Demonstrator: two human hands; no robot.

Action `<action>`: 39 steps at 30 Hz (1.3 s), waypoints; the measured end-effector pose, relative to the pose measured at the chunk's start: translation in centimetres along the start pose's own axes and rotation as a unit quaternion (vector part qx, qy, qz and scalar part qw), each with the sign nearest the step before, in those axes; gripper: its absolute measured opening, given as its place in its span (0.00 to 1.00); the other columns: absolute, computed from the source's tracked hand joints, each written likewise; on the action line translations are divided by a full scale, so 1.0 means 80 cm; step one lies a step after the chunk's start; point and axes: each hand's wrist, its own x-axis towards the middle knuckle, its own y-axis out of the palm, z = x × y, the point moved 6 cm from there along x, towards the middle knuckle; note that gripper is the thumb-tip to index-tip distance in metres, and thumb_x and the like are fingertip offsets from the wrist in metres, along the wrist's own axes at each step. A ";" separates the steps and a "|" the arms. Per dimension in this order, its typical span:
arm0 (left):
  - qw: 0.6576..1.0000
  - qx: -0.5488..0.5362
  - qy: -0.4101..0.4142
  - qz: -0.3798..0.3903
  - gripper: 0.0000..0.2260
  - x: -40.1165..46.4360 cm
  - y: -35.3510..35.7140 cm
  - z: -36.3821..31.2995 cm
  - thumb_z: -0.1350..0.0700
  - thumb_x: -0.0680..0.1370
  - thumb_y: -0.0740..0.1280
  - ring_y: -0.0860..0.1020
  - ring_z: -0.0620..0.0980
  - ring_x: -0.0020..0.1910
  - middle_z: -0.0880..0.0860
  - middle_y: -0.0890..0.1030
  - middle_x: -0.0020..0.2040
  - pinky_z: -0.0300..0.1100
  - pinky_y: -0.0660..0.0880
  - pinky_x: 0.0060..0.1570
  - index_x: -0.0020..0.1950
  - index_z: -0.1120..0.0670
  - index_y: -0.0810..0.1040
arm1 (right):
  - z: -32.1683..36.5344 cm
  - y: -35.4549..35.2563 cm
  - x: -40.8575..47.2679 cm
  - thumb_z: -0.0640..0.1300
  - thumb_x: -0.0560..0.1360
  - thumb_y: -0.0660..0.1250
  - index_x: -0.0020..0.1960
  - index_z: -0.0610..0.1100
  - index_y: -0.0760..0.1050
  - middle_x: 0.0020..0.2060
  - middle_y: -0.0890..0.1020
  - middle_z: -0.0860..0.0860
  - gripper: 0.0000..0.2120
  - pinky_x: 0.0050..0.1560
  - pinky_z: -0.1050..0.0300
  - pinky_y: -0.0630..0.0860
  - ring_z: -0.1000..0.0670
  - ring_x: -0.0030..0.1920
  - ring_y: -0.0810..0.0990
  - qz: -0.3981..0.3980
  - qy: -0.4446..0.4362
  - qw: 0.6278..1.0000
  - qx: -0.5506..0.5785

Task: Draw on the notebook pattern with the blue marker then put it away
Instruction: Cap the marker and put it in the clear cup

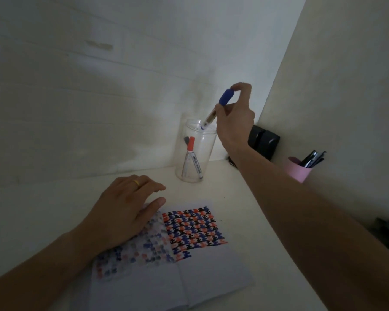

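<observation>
My right hand [235, 118] holds the blue marker [218, 107] by its blue cap, tilted, with its lower end just inside the mouth of a clear plastic jar [208, 149]. Inside the jar stand a red-capped marker [189, 153] and a black-capped one. The open notebook [200, 272] lies near me on the table; its right page carries a red, blue and black pattern [193, 230]. My left hand [124, 212] rests flat on the left page, fingers apart, a gold ring on one finger.
A pink cup [298, 170] with dark pens stands at the right by the wall. A black box-like object [264, 141] sits in the corner behind my right wrist. White walls close the desk at the back and right. Something dark lies at the far right edge.
</observation>
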 end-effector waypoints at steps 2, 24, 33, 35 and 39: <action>1.000 0.001 0.001 0.003 0.18 0.000 0.000 0.000 0.42 0.82 0.56 0.81 0.47 0.54 0.45 0.83 0.55 0.41 0.71 0.57 0.62 0.48 0.80 | -0.017 0.015 0.001 0.38 0.77 0.68 0.57 0.47 0.71 0.40 0.85 0.47 0.12 0.41 0.48 0.83 0.49 0.37 0.84 0.026 0.013 0.999 -0.037; 0.999 -0.013 0.007 0.029 0.19 0.001 0.000 -0.008 0.41 0.81 0.56 0.82 0.49 0.54 0.47 0.83 0.57 0.46 0.75 0.55 0.62 0.46 0.80 | -0.003 -0.009 -0.080 0.50 0.78 0.68 0.58 0.48 0.82 0.53 0.86 0.53 0.12 0.53 0.59 0.78 0.55 0.48 0.82 0.125 -0.035 0.981 -0.147; 0.991 -0.058 0.057 0.105 0.19 -0.004 0.012 -0.026 0.38 0.80 0.55 0.76 0.45 0.61 0.44 0.78 0.63 0.46 0.76 0.58 0.64 0.42 0.76 | -0.065 -0.060 -0.248 0.56 0.78 0.64 0.62 0.53 0.78 0.59 0.80 0.53 0.15 0.58 0.56 0.73 0.51 0.58 0.77 0.290 -0.009 0.938 -0.189; 0.988 -0.060 0.074 0.124 0.17 -0.006 0.019 -0.027 0.38 0.80 0.56 0.75 0.43 0.62 0.43 0.78 0.64 0.45 0.76 0.58 0.64 0.41 0.76 | -0.076 -0.060 -0.264 0.56 0.78 0.63 0.61 0.52 0.78 0.57 0.80 0.52 0.15 0.56 0.57 0.72 0.49 0.57 0.77 0.306 -0.016 0.932 -0.193; 0.979 -0.069 0.091 0.168 0.19 -0.008 0.032 -0.026 0.37 0.80 0.54 0.72 0.42 0.64 0.41 0.78 0.63 0.45 0.75 0.61 0.64 0.40 0.76 | -0.085 -0.056 -0.274 0.55 0.78 0.64 0.57 0.50 0.79 0.54 0.81 0.51 0.14 0.53 0.55 0.73 0.48 0.55 0.76 0.318 -0.041 0.922 -0.216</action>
